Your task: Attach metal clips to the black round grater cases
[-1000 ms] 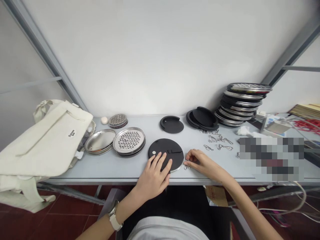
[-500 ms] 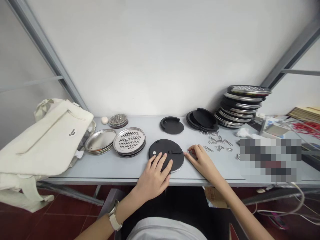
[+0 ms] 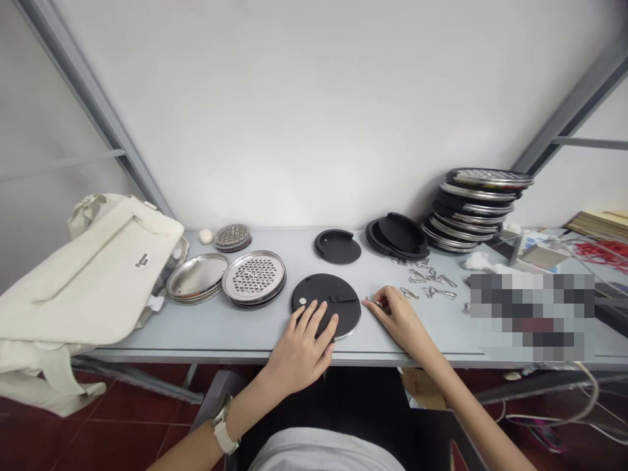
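Note:
My left hand (image 3: 307, 343) lies flat with its fingers spread on a round black disc (image 3: 318, 288), which has a thin silvery rim below it and a narrow slot on its right. Just right of that disc, my right hand (image 3: 396, 317) is closed in a pinch on a small metal clip (image 3: 375, 302), mostly covered by the fingers. Several similar loose metal clips (image 3: 432, 278) lie beyond the right hand. Farther back are a black round cover with a raised rim (image 3: 338, 247) and a pile of black covers (image 3: 398, 237).
On the left are a round metal grater plate (image 3: 255, 275), a stack of plain metal discs (image 3: 197, 275), small grater discs (image 3: 232, 235) and a cream bag (image 3: 98, 275). A tall leaning stack of grater discs (image 3: 471, 209) stands back right, near cables and a blurred patch.
My right hand has drawn back very slightly from the disc's edge, and more of the metal clip shows in its fingers. My left hand stays on the disc.

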A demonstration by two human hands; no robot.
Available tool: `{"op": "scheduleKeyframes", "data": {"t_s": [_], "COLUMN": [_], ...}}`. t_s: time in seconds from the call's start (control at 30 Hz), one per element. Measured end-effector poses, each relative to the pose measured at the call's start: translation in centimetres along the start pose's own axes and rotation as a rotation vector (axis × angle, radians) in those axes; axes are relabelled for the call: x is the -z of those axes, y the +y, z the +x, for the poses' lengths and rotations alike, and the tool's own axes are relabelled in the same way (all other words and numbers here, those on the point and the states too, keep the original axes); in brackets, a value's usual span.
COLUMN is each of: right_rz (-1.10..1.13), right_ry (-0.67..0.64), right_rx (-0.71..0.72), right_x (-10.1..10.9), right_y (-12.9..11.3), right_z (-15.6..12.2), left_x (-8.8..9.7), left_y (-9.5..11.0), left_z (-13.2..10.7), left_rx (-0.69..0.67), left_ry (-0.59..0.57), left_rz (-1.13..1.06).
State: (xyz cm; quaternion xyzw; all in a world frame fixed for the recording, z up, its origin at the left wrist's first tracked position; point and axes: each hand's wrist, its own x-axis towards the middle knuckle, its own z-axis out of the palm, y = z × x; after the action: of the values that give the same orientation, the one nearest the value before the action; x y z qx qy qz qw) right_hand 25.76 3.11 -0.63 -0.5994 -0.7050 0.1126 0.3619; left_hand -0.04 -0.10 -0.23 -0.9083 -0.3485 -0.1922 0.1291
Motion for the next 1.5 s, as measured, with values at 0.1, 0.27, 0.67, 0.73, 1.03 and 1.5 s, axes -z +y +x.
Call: {"op": "scheduleKeyframes", "data": {"t_s": [0.1,0.27,0.67,0.73,1.03,1.5], "right_rz": [0.064,0.137,0.386,0.375,0.369,0.324], "right_ry": [-0.036,-0.036,0.019,-0.005,-0.020,-0.038], "right_rx": [-0.066,-0.135,-0.200,-0.186,-0.192,-0.108], "right_x": [0.4,0.8,1.5,1.5,1.3,1.6], "right_y": [-0.4,-0.6,0.5,0.5,0.3,-0.2], "right_z": [-0.1,-0.1,0.1,0.1,-0.1,-0.3], "left_x": [0.0,0.0,0.1,0.1,0.1,0.2], "left_y": [0.0,0.0,0.1,0.1,0.0,0.1], "left_z": [0.0,0.0,0.0,0.0,0.1,0.1], "left_rx": [0.000,0.002,0.002,0.003,0.006,0.009], "left_ry": [-0.002,0.001,-0.004,0.005,0.001,-0.010], "left_rz": [0.001,-0.003,-0.011,-0.010,-0.004,-0.006]}}
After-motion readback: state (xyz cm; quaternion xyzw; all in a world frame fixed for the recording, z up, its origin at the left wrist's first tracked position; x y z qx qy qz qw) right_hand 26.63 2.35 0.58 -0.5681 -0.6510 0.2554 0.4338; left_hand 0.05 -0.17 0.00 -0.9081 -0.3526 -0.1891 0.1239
